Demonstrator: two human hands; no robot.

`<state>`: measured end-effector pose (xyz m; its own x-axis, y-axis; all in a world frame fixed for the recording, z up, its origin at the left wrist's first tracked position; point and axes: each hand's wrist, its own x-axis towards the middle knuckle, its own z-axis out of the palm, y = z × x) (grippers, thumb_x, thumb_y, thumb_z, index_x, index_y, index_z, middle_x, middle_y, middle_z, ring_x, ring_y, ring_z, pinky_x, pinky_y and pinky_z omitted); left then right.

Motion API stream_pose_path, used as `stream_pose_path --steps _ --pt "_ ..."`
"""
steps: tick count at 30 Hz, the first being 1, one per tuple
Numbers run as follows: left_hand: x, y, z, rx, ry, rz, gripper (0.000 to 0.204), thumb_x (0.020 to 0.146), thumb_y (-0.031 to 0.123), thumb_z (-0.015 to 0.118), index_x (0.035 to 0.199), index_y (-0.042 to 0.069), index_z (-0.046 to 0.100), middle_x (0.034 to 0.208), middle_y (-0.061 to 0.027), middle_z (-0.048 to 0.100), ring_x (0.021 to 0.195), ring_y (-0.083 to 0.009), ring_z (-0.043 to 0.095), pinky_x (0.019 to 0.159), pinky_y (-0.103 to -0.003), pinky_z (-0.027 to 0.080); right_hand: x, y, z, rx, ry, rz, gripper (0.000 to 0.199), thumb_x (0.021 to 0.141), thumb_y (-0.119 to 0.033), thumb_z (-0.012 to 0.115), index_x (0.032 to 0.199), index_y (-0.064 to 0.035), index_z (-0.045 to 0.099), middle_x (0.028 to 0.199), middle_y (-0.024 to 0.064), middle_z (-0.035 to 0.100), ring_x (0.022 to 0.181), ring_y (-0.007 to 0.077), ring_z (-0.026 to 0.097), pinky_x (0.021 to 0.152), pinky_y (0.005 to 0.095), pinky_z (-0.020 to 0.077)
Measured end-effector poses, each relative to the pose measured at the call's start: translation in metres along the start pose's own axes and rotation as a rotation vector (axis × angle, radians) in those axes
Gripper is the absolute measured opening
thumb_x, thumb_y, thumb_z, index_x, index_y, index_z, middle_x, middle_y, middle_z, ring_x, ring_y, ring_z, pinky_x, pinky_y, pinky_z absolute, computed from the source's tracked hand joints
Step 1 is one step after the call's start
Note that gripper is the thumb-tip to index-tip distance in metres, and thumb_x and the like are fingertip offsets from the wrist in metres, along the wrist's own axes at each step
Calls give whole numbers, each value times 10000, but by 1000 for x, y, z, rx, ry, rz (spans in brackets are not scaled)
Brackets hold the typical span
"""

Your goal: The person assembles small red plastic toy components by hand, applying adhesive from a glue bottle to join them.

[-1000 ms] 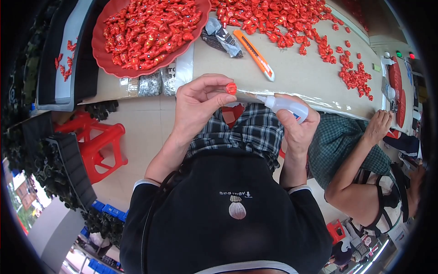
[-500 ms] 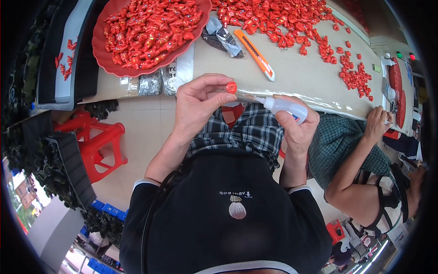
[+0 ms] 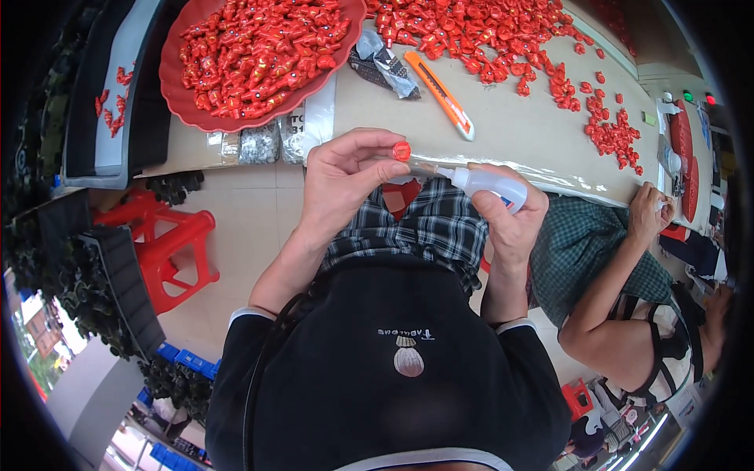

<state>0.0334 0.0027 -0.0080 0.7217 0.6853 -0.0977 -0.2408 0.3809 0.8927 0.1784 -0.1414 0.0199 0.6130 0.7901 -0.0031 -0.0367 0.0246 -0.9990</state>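
Between the thumb and fingertips of my left hand (image 3: 345, 174) is a small round red piece (image 3: 401, 151), its face turned to the right. My right hand (image 3: 514, 212) is wrapped round a white translucent squeeze bottle (image 3: 495, 188) with a narrow nozzle, probably holding glue. The nozzle tip points left, a short gap away from the red piece. Both hands are raised over my lap at the table's near edge. Beyond them a scalloped red tray (image 3: 169, 86) is heaped with small red figures (image 3: 259, 59).
Loose red pieces (image 3: 487, 39) spread over the table (image 3: 534, 125) at the far right. An orange utility knife (image 3: 440, 94) lies beside a crumpled wrapper (image 3: 385, 64). At left stand a dark bin (image 3: 149, 102) and red stools (image 3: 173, 251). A co-worker's arm (image 3: 605, 290) rests at right.
The red piece in my left hand has shifted very slightly to the right. The bottle has edged slightly left; both grips are the same.
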Motion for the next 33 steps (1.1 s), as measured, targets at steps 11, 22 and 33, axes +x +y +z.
stream_pose_path --steps 11,22,33 --pt "0 0 4 -6 -17 -57 267 746 -77 636 1005 -54 575 932 -106 618 857 -147 606 775 -252 515 24 7 -9 -40 263 -55 323 724 -34 696 1026 29 598 923 70 627 809 101 563 711 217 446" --pt "-4 -3 9 -3 -58 -103 279 773 -62 613 1046 -57 557 901 -118 614 771 -145 604 647 -244 520 73 31 6 -362 225 -117 349 720 -67 703 1044 -9 588 876 42 638 768 95 577 737 241 456" --pt "-7 -10 6 23 -61 -54 230 784 -33 614 1008 -51 565 914 -125 621 793 -154 606 661 -244 506 76 6 -66 -731 461 -201 265 742 -127 662 980 -14 628 958 157 621 904 256 594 802 324 451"
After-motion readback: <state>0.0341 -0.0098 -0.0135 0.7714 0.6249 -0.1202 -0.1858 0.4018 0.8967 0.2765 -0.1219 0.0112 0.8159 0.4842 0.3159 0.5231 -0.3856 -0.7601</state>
